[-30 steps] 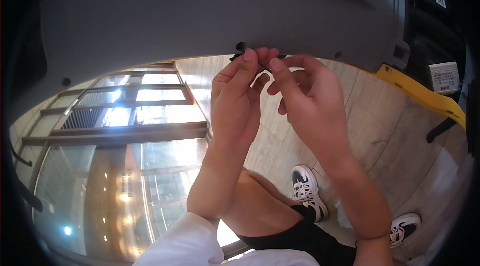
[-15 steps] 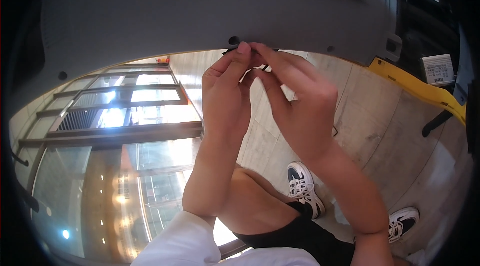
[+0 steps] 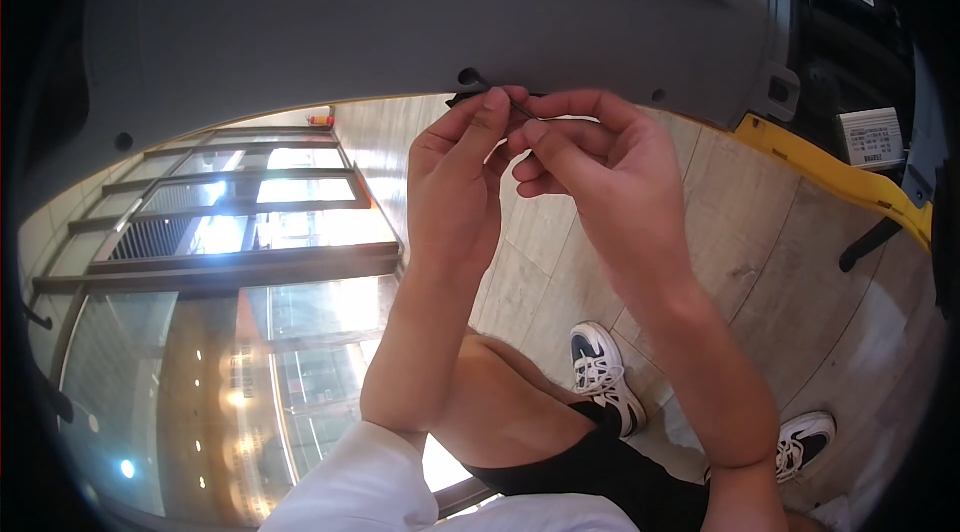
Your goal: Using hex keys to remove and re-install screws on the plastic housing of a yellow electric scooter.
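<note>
A thin dark metal rod [image 3: 523,111], which looks like a hex key, runs from near a round hole [image 3: 468,77] in the dark grey panel [image 3: 400,12] down to the right. My right hand [image 3: 625,157] pinches its lower end between thumb and index finger, the other fingers curled below. My left hand [image 3: 455,167] is closed around the rod nearer the hole, thumb against index finger. A black piece [image 3: 460,99] shows partly at the panel's lower edge behind my left fingers. Whether the rod's tip sits inside the hole, I cannot tell.
A yellow strip [image 3: 830,172] edges the panel at the right, by a silver labelled box [image 3: 870,139] and black parts. Another hole [image 3: 658,96] sits farther right along the panel. Below are a wood-look floor [image 3: 750,232], my shoes [image 3: 605,377] and glass windows [image 3: 300,192] at left.
My right hand has shifted slightly right and its fingers have re-gripped, so the rod now shows clearly. My left hand stays almost in place at the panel's edge.
</note>
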Tool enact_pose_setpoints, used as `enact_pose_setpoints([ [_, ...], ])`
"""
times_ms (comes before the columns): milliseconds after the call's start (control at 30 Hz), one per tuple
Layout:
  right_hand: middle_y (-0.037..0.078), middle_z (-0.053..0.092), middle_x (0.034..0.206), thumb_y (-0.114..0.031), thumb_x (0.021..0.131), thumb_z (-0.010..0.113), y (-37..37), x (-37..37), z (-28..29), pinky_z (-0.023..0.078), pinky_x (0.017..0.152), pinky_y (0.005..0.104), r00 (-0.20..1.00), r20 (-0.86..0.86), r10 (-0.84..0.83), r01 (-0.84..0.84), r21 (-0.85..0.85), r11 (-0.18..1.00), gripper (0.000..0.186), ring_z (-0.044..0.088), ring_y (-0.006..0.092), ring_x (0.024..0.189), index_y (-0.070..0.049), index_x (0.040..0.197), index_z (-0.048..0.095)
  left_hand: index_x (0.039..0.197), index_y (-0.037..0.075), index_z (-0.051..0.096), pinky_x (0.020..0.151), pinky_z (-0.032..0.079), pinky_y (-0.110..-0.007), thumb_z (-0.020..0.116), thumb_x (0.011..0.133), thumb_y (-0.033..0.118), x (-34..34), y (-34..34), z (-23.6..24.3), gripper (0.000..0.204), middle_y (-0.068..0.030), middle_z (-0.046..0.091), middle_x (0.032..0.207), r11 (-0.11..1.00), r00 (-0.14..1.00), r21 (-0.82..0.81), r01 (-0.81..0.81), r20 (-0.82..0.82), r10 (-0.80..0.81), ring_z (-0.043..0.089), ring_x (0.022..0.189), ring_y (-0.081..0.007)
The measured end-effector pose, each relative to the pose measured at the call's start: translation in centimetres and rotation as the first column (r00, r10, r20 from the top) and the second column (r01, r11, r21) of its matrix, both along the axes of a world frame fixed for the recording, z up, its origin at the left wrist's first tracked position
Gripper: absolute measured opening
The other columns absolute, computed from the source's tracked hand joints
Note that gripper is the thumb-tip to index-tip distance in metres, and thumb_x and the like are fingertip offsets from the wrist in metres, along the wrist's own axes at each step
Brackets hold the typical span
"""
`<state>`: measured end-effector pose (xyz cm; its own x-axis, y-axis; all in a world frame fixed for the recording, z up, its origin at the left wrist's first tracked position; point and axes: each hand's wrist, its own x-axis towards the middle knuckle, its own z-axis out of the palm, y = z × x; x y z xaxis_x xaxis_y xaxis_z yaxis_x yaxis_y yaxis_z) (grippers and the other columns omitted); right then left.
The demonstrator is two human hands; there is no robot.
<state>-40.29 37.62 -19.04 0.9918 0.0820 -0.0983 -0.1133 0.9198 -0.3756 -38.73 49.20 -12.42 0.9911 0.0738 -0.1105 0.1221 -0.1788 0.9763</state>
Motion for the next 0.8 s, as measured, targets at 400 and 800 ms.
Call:
enact_pose_setpoints([
  [400, 0.012, 0.073, 0.080, 0.003, 0.088, 0.065, 1.5, 0.3, -1.1, 0.056, 0.063, 0.0254, 0.894, 0.284, -0.346, 0.443, -0.449, 0.776, 0.007, 0.072, 0.0174, 0.068, 0.004, 0.095, 0.069, 0.097, 0.003, 0.073, 0.079, 0.047, -0.030, 0.063, 0.100, 0.026, -0.1, 0.2, -0.2, 0.025, -0.0046, 0.072, 0.091, 0.999, 1.000, 0.042, -0.020, 0.011, 0.019, 0.064, 0.088, -0.0137],
  [800, 0.007, 0.070, 0.083, 0.000, 0.093, 0.064, -2.6, -0.2, -4.1, 0.055, 0.070, 0.0226, 0.888, 0.040, -0.458, 0.432, -0.412, 0.802, 0.006, 0.067, 0.0103, 0.075, 0.002, 0.098, 0.067, 0.098, 0.003, 0.062, 0.077, 0.054, -0.027, 0.074, 0.086, 0.005, 2.0, 4.7, 0.8, 0.016, -0.0076, 0.072, 0.094, 0.683, 0.767, 0.638, -0.356, 0.617, -0.176, 0.069, 0.087, -0.0144],
])
